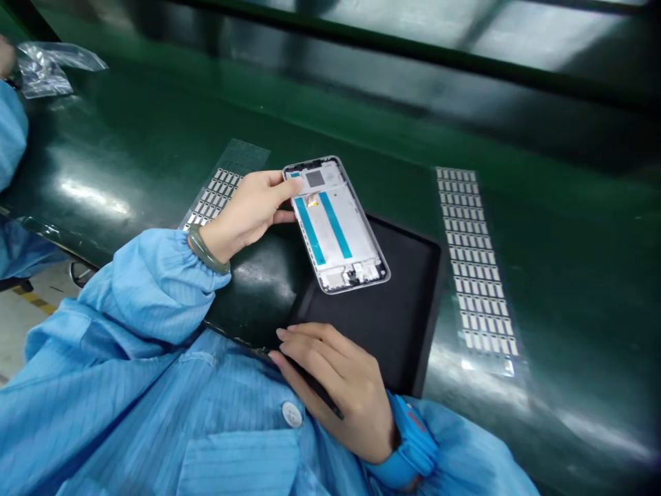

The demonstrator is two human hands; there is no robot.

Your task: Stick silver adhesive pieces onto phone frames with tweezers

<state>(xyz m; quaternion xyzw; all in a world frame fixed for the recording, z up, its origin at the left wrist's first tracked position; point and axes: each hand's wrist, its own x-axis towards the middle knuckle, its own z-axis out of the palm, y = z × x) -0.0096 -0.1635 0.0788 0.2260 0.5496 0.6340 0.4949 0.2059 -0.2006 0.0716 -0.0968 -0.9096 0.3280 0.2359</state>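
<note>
My left hand (253, 210) holds a phone frame (330, 227) by its upper left edge, thumb on its face and fingers beneath. The frame is tilted above a black tray (400, 296). It shows a silver inner face, two blue-green strips and a small orange flex cable. My right hand (338, 382) rests at the near edge of the tray and table, palm down with its fingers stretched out. A narrow dark gap shows between thumb and fingers; I cannot make out anything held there.
A clear sheet (478, 265) with rows of small pale labels lies to the right. Another such sheet (217, 193) lies partly behind my left hand. At the far left are a clear plastic bag (49, 69) and another person's blue sleeve (10, 134). The green table (578, 275) stretches across.
</note>
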